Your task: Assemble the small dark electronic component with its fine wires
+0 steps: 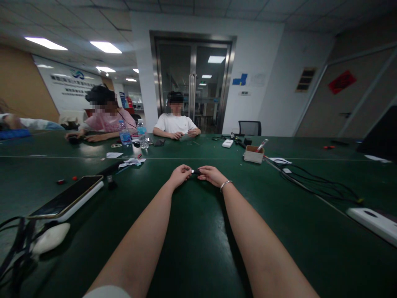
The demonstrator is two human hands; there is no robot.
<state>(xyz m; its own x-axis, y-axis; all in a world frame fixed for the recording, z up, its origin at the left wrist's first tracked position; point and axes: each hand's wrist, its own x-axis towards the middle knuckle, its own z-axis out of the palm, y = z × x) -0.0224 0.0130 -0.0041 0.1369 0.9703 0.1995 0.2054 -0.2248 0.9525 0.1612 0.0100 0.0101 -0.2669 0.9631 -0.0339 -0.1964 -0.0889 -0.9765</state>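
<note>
Both arms reach forward over the green table [198, 231]. Between my hands is a small black stick with a shiny silver end [195, 171], which looks like a USB stick; its details are too small to make out. My left hand [180, 176] pinches it at the silver end, fingers closed. From the other side, my right hand [213, 176], a silver bangle [226, 185] on its wrist, is closed on the black end. The fingers hide part of the stick at both ends.
At left lie a phone [70, 196] on a white block, cables and a white mouse-like thing [51, 239]. A small box [254, 155] with a pen stands right of my hands. Cables [322, 178] run along the right. Two bottles [142, 134] and seated people are across the table.
</note>
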